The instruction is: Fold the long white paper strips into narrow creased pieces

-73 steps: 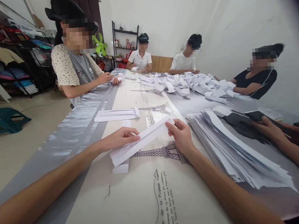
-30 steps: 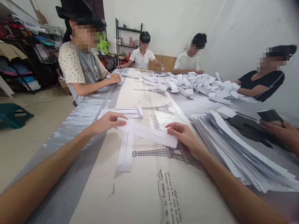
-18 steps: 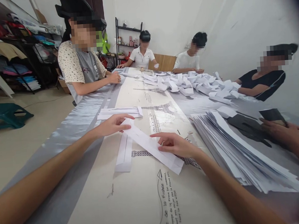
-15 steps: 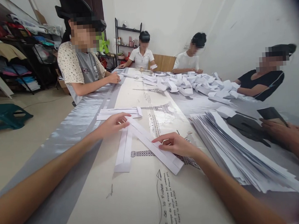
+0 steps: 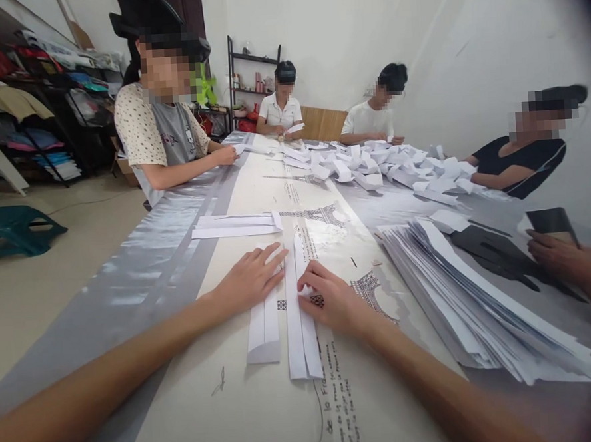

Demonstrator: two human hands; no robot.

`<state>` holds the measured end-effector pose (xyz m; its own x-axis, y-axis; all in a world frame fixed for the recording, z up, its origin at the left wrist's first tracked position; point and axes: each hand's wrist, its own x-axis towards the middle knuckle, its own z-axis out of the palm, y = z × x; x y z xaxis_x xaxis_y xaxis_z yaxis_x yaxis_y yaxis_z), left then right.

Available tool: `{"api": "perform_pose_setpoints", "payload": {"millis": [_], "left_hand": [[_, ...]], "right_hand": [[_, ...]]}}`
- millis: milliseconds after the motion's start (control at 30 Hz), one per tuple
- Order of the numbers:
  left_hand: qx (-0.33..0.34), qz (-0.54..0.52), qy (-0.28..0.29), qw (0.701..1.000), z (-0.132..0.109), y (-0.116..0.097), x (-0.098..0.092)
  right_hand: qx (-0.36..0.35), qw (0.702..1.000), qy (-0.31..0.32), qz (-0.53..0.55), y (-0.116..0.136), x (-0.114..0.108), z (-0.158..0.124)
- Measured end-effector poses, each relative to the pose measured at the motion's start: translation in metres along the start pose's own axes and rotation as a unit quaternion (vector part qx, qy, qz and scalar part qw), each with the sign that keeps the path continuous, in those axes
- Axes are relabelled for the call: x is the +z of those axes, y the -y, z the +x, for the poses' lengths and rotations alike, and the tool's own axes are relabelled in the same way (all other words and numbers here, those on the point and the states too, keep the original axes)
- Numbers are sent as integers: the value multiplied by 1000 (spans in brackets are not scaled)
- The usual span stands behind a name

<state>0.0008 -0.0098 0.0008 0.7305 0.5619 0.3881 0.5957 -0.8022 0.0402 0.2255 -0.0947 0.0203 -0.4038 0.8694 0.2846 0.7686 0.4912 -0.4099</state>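
Observation:
A long folded paper strip [image 5: 296,327] lies lengthwise in front of me on the table runner printed with towers. My right hand [image 5: 333,299] pinches at its right edge, thumb and forefinger curled together on a bit of the paper. My left hand [image 5: 253,277] rests palm down with fingers spread, over the upper part of a second folded strip [image 5: 263,329]. Its fingertips reach to the left edge of the first strip. Farther off, another folded piece [image 5: 236,225] lies crosswise.
A fanned stack of paper sheets [image 5: 480,296] lies to my right, beside a black object [image 5: 492,252]. A heap of folded papers [image 5: 372,166] covers the far right of the table. Several people sit around it; one hand [image 5: 558,251] at the right holds something dark.
The long strip has turned from slanting to pointing straight away from me. My left hand has come nearer and spread its fingers; the second strip has shifted right. My right hand has moved slightly left.

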Motion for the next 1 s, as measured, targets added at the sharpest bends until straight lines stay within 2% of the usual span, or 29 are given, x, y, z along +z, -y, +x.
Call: {"api": "perform_pose_setpoints", "payload": {"millis": [100,233,367,533,633,733,800,1000], "left_hand": [[21,0,6,1000,-1,0,1],[22,-13,-5,1000,-1,3,2],[22,-16,18,999,2,1,-4],[8,-37,33,999,4,3,-9],[6,-52,30,998,3,5,-6],[-1,-43,45,998,2,7,-3],[-2,-33,55,998,2,7,-2],[21,-5,69,997,1,8,-6]], "right_hand": [[-52,998,-28,-32,-5,9,0],[-86,995,13,-47,-13,17,3],[-73,996,41,-21,-10,19,5],[-21,999,23,37,-10,19,8],[-11,1000,10,6,-14,22,10],[-8,999,32,-26,-16,25,11],[-12,998,39,-38,-18,25,13],[-72,996,5,-59,-28,19,26]]}}
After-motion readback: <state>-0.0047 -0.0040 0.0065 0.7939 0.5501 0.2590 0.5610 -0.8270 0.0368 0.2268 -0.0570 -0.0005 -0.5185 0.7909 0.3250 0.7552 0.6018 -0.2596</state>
